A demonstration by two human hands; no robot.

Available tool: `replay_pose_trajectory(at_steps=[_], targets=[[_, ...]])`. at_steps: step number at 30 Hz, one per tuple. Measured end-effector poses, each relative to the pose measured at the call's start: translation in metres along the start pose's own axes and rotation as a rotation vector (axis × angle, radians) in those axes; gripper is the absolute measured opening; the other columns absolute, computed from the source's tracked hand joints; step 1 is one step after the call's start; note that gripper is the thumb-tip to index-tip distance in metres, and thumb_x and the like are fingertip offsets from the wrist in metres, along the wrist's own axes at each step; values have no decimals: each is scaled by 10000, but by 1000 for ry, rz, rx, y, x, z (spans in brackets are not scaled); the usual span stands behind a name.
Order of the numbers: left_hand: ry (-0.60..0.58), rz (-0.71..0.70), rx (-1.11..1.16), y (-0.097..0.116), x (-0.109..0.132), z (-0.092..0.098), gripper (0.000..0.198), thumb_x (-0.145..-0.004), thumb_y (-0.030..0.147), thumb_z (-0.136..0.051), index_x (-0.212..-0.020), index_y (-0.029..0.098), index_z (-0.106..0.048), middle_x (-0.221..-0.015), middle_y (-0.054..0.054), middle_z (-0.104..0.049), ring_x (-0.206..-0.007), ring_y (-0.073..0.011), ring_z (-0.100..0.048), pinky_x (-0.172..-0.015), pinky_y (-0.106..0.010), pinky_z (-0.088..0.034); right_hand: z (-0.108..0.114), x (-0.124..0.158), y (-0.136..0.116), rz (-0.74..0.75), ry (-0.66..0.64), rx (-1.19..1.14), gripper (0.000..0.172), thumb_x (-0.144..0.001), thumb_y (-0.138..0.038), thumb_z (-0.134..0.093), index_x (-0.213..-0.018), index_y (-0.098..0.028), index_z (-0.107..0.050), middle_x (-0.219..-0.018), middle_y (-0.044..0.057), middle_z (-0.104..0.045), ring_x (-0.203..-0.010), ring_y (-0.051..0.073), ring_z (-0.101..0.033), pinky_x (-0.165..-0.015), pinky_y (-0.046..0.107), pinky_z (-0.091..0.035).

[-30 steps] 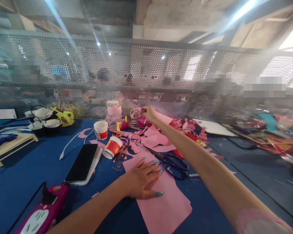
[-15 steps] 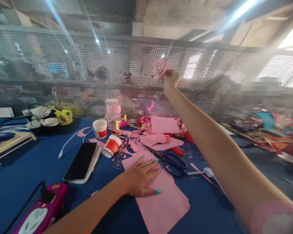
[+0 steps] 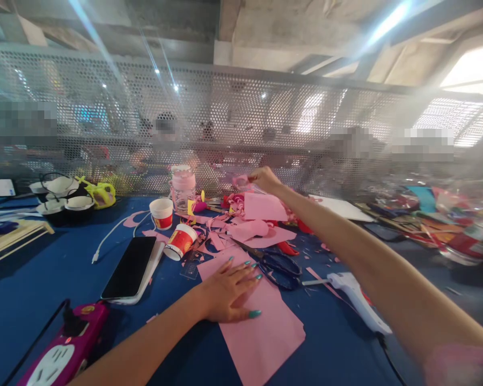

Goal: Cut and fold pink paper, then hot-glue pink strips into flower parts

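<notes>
My left hand (image 3: 227, 292) lies flat with spread fingers on a pink sheet of paper (image 3: 265, 343), pressing it to the blue tabletop. My right hand (image 3: 266, 179) is raised over the far side of the table, its fingers closed on a small pink paper cutout (image 3: 242, 182) that is blurred. Below that hand lies a heap of pink paper scraps, with a larger pink piece (image 3: 263, 207) on top. Dark-handled scissors (image 3: 279, 267) rest beside the sheet, just beyond my left fingertips. A white glue gun (image 3: 356, 299) lies under my right forearm.
Two red-and-white paper cups (image 3: 161, 212), a clear jar (image 3: 183, 190) and a phone (image 3: 129, 268) stand or lie left of the scraps. A purple power strip (image 3: 70, 340) is at the near left. A perforated metal screen (image 3: 225, 115) closes off the back.
My right hand has come down from high in front of the screen to just above the scraps, still holding the pink cutout. My left hand stays flat on the sheet.
</notes>
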State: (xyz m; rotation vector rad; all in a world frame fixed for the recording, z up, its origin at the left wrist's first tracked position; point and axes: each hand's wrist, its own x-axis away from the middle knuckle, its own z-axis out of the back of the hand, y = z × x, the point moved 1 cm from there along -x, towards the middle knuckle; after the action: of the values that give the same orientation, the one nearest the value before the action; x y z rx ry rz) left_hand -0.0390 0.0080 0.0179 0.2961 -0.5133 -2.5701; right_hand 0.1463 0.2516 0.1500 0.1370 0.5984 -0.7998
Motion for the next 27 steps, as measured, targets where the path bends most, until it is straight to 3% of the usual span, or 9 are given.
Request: replay_pose_trajectory(at_steps=[4, 9, 14, 19, 27], targets=[[0, 2, 3, 0, 0, 1, 718, -790, 642, -297, -1382, 249, -190, -1456, -54, -191, -1334, -227, -147, -1085, -447, -50, -22, 10, 1, -53, -84, 20, 224, -689, -147, -572, -862, -168, -713, -719, 5, -708, -636, 128, -616, -586, 191, -412], [14, -13, 3, 0, 0, 1, 710, -793, 639, -299, -1377, 248, -206, -1454, -56, -196, -1334, -224, -146, -1086, -441, -49, -27, 7, 1, -96, -137, 58, 242, -700, -123, -574, -892, -184, -707, -836, 31, -712, -713, 152, -634, -630, 206, -431], [19, -6, 6, 2, 1, 2, 702, -794, 638, -296, -1371, 245, -227, -1447, -53, -223, -1335, -215, -145, -1088, -438, -45, -31, 5, -6, -97, -174, 76, 226, -783, -184, -521, -926, -158, -695, -914, 53, -698, -755, 158, -636, -648, 210, -442], [8, 8, 11, 2, 1, 2, 710, -794, 641, -289, -1372, 236, -224, -1451, -59, -207, -1337, -215, -132, -1086, -443, -48, -42, 3, -14, -34, -297, 92, 240, -826, -305, -509, -1000, -231, -657, -983, 1, -681, -770, 130, -623, -672, 200, -450], [37, -14, -8, 0, 1, 0, 707, -794, 638, -296, -1372, 236, -228, -1446, -67, -223, -1330, -225, -164, -1089, -431, -58, -42, 9, 25, -32, -418, 378, 298, -855, -320, -485, -1102, -156, -513, -1103, 70, -542, -925, 172, -556, -779, 377, -477]])
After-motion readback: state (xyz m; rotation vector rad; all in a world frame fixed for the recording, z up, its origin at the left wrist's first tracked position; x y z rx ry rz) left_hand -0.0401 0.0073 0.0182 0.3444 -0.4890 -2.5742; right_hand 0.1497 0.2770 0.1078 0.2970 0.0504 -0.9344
